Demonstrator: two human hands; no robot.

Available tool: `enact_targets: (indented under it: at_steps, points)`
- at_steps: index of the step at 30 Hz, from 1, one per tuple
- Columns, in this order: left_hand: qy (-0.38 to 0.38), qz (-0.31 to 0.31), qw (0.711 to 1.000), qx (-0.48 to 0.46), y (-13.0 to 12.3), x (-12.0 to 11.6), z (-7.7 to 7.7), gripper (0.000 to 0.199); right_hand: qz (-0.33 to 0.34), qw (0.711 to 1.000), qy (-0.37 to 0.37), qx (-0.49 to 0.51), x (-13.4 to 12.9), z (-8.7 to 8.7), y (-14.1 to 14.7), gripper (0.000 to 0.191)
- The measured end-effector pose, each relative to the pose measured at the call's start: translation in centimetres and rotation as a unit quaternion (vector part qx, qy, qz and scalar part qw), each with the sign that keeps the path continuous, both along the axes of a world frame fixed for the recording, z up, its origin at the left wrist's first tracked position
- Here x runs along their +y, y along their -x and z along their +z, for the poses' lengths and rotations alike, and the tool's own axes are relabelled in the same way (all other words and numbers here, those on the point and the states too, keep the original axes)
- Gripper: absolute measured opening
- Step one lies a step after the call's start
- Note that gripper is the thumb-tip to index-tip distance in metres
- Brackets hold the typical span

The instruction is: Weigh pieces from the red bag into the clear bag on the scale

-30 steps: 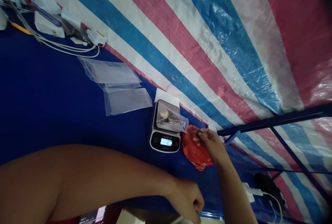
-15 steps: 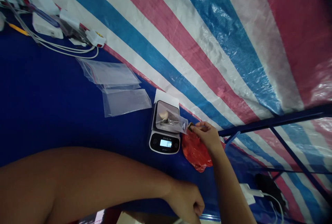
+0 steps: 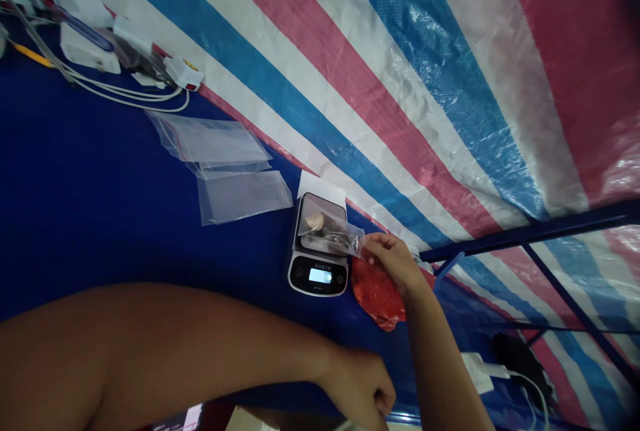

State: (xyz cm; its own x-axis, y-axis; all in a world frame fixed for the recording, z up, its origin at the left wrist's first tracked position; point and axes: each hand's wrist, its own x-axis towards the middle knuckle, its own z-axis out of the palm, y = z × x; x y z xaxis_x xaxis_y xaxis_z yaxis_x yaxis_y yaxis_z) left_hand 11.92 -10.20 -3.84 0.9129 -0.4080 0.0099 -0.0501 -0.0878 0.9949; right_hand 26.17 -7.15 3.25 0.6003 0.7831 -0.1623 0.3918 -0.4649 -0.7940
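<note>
Flat clear zip bags [image 3: 240, 196] are laid left of the digital scale [image 3: 317, 276]; below the scale, the left hand [image 3: 363, 384] is curled, its fingers closed, with nothing visibly gripped. On the scale rests a thin clear plastic bag [image 3: 325, 232] holding a pale lump [image 3: 314, 222]. Its mouth, right of the scale above a crumpled red plastic bag [image 3: 375, 298], is pinched between the fingers of the right hand [image 3: 395, 261], apparently to steady it.
</note>
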Motion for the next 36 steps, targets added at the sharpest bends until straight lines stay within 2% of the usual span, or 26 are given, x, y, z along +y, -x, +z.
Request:
enact_targets:
  at_steps: [4,9,12,15,22,25,30,36]
  points:
    - [-0.008,-0.007,1.0,0.018,0.0,0.1,0.1,0.022,-0.051,0.999,0.006,0.011,-1.3,0.4,-0.7,0.04]
    - [-0.017,-0.004,1.0,-0.003,0.0,-0.1,0.0,0.026,-0.049,0.999,-0.02,-0.012,-2.7,0.7,-0.7,0.044]
    - [-0.023,0.001,1.0,-0.015,-0.1,-0.2,-0.2,0.027,-0.119,0.988,-0.082,-0.047,-3.0,0.8,-0.2,0.057]
    - [-0.021,-0.004,1.0,-0.012,-0.1,-0.2,-0.3,0.028,-0.18,0.974,-0.134,-0.036,-3.2,0.9,0.4,0.064]
    - [-0.011,0.006,1.0,-0.004,0.0,-0.2,-0.3,0.027,-0.112,0.988,-0.107,0.017,-3.3,1.0,1.1,0.061]
    - [-0.012,0.009,1.0,-0.006,0.0,-0.2,-0.3,0.025,-0.089,0.989,-0.114,0.037,-3.4,0.8,0.9,0.05]
    - [-0.018,0.004,1.0,-0.018,-0.2,-0.3,-0.6,0.027,-0.049,0.994,-0.1,-0.014,-3.5,0.9,1.1,0.029]
    - [-0.014,0.014,0.999,-0.032,-0.4,-0.6,-1.2,0.026,-0.05,0.994,-0.097,-0.025,-3.5,1.0,1.6,0.031]
